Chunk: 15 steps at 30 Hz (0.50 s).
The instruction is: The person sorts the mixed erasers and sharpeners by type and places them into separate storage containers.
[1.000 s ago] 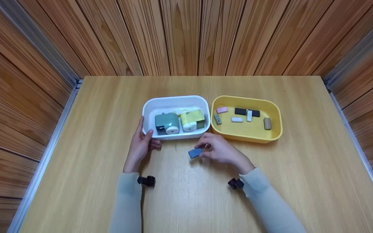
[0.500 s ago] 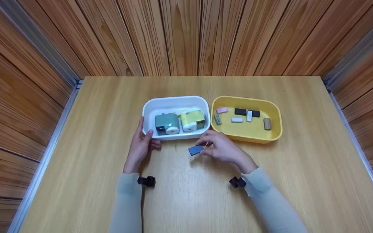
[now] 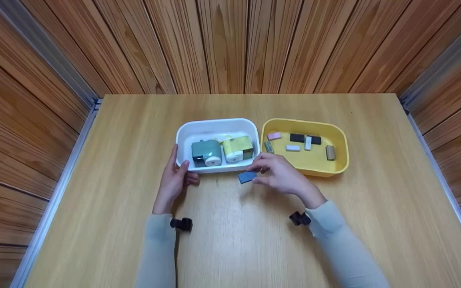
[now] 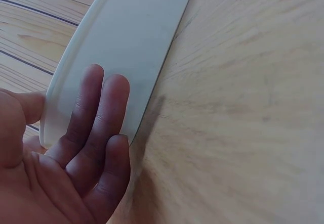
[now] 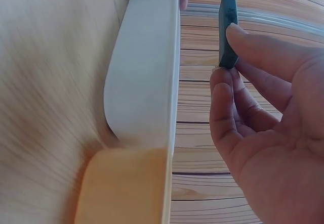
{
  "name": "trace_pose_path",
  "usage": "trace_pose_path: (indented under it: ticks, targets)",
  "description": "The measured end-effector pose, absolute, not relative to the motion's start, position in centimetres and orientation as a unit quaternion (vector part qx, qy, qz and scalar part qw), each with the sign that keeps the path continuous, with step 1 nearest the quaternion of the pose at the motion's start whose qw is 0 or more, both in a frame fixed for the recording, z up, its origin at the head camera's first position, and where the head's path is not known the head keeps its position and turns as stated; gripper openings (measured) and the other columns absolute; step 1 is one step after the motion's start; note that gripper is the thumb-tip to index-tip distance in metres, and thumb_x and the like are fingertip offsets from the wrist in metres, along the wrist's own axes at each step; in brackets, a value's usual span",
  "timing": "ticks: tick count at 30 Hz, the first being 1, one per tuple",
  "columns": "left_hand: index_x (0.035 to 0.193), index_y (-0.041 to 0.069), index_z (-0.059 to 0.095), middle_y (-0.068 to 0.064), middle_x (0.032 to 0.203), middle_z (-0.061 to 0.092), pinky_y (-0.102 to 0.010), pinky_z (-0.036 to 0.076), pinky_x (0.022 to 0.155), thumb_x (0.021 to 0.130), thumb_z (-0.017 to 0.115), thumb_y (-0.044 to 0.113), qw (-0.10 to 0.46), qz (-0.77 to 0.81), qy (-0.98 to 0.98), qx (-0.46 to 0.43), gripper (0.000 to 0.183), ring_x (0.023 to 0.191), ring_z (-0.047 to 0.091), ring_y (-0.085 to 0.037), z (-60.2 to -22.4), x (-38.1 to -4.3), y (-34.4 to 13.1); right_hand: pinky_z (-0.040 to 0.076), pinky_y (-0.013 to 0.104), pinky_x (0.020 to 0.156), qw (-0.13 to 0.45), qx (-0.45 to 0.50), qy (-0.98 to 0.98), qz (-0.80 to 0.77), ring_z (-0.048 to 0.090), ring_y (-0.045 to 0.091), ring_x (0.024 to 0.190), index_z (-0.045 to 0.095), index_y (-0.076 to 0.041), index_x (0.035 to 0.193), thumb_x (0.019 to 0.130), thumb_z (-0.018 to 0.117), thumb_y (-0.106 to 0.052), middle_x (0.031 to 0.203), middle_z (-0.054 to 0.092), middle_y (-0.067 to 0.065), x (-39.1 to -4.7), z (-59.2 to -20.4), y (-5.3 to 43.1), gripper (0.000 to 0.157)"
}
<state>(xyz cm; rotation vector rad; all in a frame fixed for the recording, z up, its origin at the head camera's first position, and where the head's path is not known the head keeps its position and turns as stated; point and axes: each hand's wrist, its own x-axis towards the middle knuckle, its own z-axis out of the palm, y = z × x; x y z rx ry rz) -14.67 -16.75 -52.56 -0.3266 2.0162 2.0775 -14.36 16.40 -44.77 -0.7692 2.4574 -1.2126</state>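
My right hand (image 3: 280,175) pinches a blue eraser (image 3: 247,177) between thumb and fingers, in front of the near side of the white bin. In the right wrist view the eraser (image 5: 229,32) looks dark teal and stands above rim level. At the white bin's (image 3: 210,125) near left corner, my left hand (image 3: 172,182) holds the rim, thumb over it. Seen from the left wrist, several of its fingers (image 4: 112,105) lie along the bin's outer wall. Inside that bin sit a green pencil sharpener (image 3: 208,150) and a yellow pencil sharpener (image 3: 238,145).
Beside the white bin stands a yellow bin (image 3: 304,166). In it lie a pink eraser (image 3: 274,136), a brown eraser (image 3: 330,153), a grey-green eraser (image 3: 269,147), plus several white and black ones. Wooden panels (image 3: 230,48) rise behind the table (image 3: 230,248).
My right hand has moved up and to the right with the blue eraser, closer to the bins. The left hand and both bins have stayed put.
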Motion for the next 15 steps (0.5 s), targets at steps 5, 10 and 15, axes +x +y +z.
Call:
trace_pose_path:
  ticks: [5, 10, 15]
  targets:
    - [0.157, 0.048, 0.013, -0.022, 0.092, 0.069, -0.043, 0.059, 0.081, 0.107, 0.047, 0.029, 0.117, 0.706, 0.689, -0.115, 0.063, 0.085, 0.071, -0.035, -52.4, -14.6, -16.7, 0.050, 0.039, 0.089, 0.138, -0.263, 0.861, -0.414, 0.056, 0.019, 0.100, 0.075, -0.017, 0.115, 0.089, 0.077, -0.014, 0.111, 0.062, -0.005, -14.7, -44.3, 17.1, 0.027]
    - [0.156, 0.049, 0.013, -0.022, 0.093, 0.068, -0.042, 0.058, 0.082, 0.107, 0.047, 0.030, 0.119, 0.704, 0.690, -0.120, 0.063, 0.086, 0.071, -0.034, -52.5, -14.7, -16.7, 0.050, 0.040, 0.089, 0.118, -0.256, 0.869, -0.407, 0.056, 0.018, 0.101, 0.075, -0.019, 0.114, 0.089, 0.077, -0.015, 0.112, 0.062, -0.005, -15.0, -43.8, 18.1, 0.026]
    - [0.156, 0.051, 0.013, -0.022, 0.093, 0.069, -0.042, 0.058, 0.083, 0.107, 0.047, 0.031, 0.119, 0.703, 0.690, -0.125, 0.062, 0.087, 0.071, -0.035, -52.5, -14.8, -16.7, 0.048, 0.040, 0.091, 0.102, -0.243, 0.874, -0.408, 0.057, 0.017, 0.103, 0.076, -0.017, 0.112, 0.088, 0.078, -0.014, 0.111, 0.064, -0.004, -15.4, -43.4, 19.0, 0.024]
